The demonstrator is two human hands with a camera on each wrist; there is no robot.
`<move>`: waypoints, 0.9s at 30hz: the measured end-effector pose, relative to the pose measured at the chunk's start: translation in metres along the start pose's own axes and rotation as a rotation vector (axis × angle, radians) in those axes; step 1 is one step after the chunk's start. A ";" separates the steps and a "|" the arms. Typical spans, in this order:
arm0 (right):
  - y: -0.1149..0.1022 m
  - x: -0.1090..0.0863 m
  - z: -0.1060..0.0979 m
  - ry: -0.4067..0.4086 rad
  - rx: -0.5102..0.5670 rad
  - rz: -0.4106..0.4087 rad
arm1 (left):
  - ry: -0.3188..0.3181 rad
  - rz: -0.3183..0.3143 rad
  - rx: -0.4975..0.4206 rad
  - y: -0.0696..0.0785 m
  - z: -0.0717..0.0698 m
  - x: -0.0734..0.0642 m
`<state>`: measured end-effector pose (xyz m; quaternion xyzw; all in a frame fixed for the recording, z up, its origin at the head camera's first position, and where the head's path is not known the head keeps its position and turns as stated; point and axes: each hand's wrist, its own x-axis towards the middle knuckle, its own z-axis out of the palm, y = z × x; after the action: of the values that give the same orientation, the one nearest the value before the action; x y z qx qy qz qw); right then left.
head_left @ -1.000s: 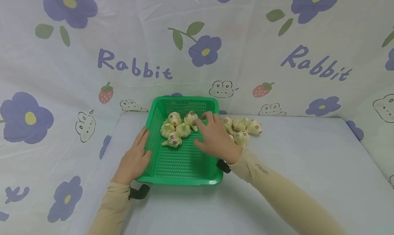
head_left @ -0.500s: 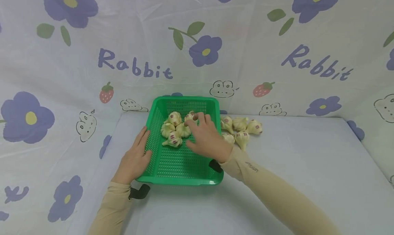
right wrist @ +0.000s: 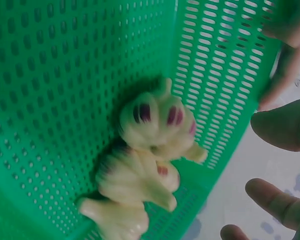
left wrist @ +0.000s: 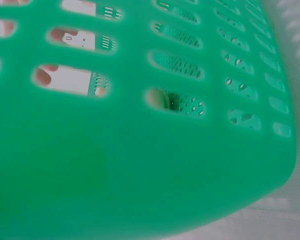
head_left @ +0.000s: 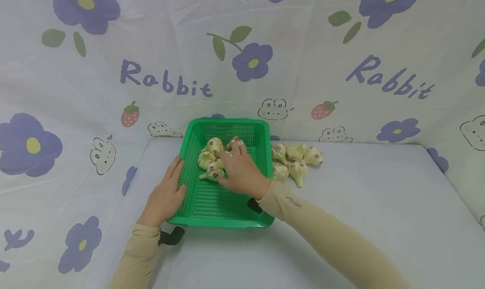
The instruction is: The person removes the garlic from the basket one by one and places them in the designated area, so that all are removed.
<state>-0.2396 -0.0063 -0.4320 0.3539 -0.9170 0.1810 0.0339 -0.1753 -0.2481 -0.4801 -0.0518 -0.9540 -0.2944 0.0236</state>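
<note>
A green plastic basket [head_left: 223, 224] with perforated walls stands on the table, holding several garlic bulbs [head_left: 214, 171]. My left hand [head_left: 163, 198] rests along its left rim, fingers straight against the side. The basket's outer wall [left wrist: 155, 165] fills the left wrist view. Over the bulbs inside the basket is my right hand [head_left: 242, 171], which hides some of them in the head view. In the right wrist view, the thumb [right wrist: 282, 125] and fingers [right wrist: 275, 200] stand apart with nothing between them, and blurred garlic bulbs [right wrist: 155, 120] lie against the perforated plastic.
More garlic bulbs [head_left: 297, 171] lie grouped on the white table [head_left: 360, 205], just right of the basket. Behind the table hangs a white cloth [head_left: 303, 70] printed with purple flowers and rabbits.
My right hand has moved leftward and down, from the basket's right side to over the bulbs inside. My left hand and the basket have stayed put.
</note>
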 end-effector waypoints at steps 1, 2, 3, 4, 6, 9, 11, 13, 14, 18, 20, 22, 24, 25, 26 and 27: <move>-0.001 0.002 0.003 -0.006 0.002 0.000 | 0.000 0.000 0.001 0.000 0.000 0.000; -0.003 0.004 0.004 -0.013 0.001 -0.001 | 0.000 0.000 0.003 0.000 0.000 0.000; -0.004 0.005 0.006 -0.023 0.000 -0.002 | 0.001 0.000 0.004 0.000 0.000 -0.001; -0.005 0.007 0.008 -0.029 0.001 -0.007 | 0.002 0.001 0.006 0.000 0.000 -0.001; -0.007 0.010 0.010 -0.041 -0.004 -0.015 | 0.004 0.004 0.010 0.000 0.000 -0.001; -0.008 0.015 0.016 -0.051 -0.013 -0.018 | 0.009 0.010 0.016 0.000 0.000 -0.001; -0.009 0.019 0.020 -0.053 -0.019 -0.013 | 0.012 0.013 0.019 0.000 0.000 -0.001; -0.009 0.023 0.024 -0.055 -0.021 -0.011 | 0.015 0.013 0.022 0.000 -0.001 -0.001; -0.010 0.025 0.025 -0.056 -0.022 -0.010 | 0.016 0.011 0.022 0.000 -0.001 -0.002; -0.009 0.031 0.033 -0.065 -0.029 -0.009 | 0.012 0.001 0.024 -0.001 0.001 -0.003; -0.008 0.033 0.037 -0.066 -0.052 -0.013 | 0.011 -0.003 0.022 -0.001 0.002 -0.003; -0.007 0.034 0.042 -0.069 -0.073 -0.014 | 0.011 -0.008 0.021 -0.002 0.003 -0.004; -0.006 0.034 0.046 -0.073 -0.089 -0.011 | 0.012 -0.010 0.017 -0.002 0.004 -0.004; -0.006 0.035 0.047 -0.077 -0.093 -0.008 | 0.012 -0.010 0.017 -0.002 0.005 -0.005; -0.006 0.035 0.049 -0.082 -0.091 0.001 | 0.013 -0.010 0.017 -0.002 0.005 -0.005; -0.006 0.035 0.050 -0.086 -0.092 0.009 | 0.015 -0.009 0.017 -0.002 0.005 -0.005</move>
<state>-0.2582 -0.0501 -0.4701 0.3556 -0.9264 0.1234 0.0100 -0.1707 -0.2474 -0.4856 -0.0450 -0.9565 -0.2868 0.0298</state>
